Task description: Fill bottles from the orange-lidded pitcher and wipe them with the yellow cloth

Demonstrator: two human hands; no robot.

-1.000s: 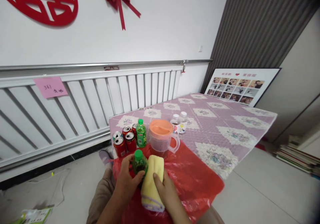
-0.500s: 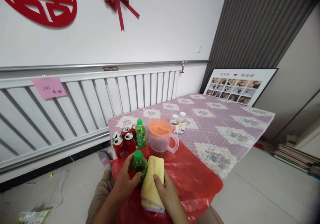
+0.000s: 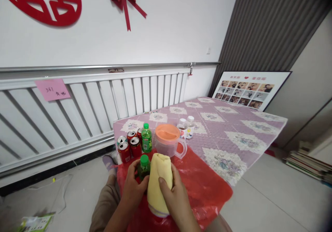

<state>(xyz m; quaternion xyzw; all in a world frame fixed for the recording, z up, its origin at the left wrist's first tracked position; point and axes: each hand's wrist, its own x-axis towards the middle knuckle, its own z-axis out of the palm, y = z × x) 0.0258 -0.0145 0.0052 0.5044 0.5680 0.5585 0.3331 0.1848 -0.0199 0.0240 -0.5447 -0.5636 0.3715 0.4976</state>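
My left hand (image 3: 134, 183) is closed around a green plastic bottle (image 3: 144, 166) with a green cap, held upright; its lower part is hidden by the hand and cloth. Right beside it, my right hand (image 3: 174, 190) grips a folded yellow cloth (image 3: 158, 182) with a pale purple edge, thumb on the near side. Both are above a red plastic bag (image 3: 202, 182) spread over the table's near edge. Just beyond the hands stand a second green bottle (image 3: 146, 140) and a clear plastic jug (image 3: 167, 147) with an orange lid (image 3: 167, 132).
Several open drink cans (image 3: 125, 152) cluster at the left. Two small white-capped bottles (image 3: 190, 126) stand behind the jug. A purple floral tablecloth (image 3: 207, 145) covers the table. The radiator (image 3: 124, 97) runs along the wall, and a photo board (image 3: 246, 90) leans at the far right.
My right hand has raised the yellow cloth slightly, and it now stands more upright against the bottle. The left hand keeps its hold on the bottle. The view has shifted a little.
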